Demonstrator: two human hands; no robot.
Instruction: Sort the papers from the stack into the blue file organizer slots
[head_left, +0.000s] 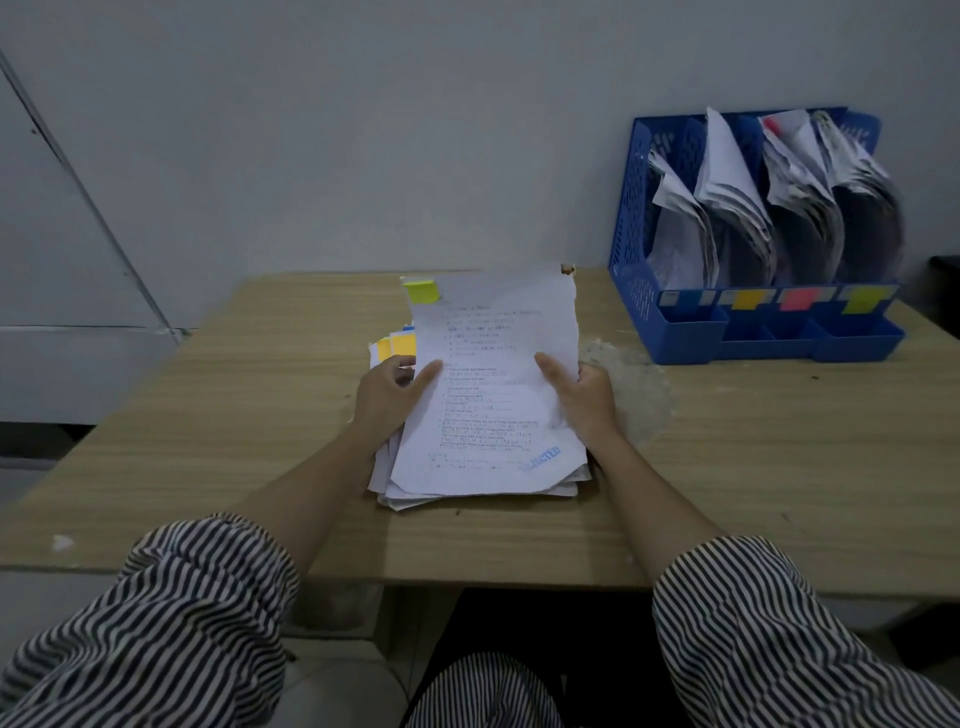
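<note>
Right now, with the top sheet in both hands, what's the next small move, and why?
Probably lift the top sheet clear of the stack and carry it right toward the blue file organizer. Its yellow-green tab seems to match the rightmost slot label, and the left hand and right hand already grip it.

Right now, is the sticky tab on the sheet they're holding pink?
No, the tab at the top corner of the held sheet is yellow-green.

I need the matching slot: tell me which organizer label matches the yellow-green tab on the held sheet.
The rightmost label on the blue file organizer: yellow-green, while the others are blue, orange-yellow and pink.
</note>
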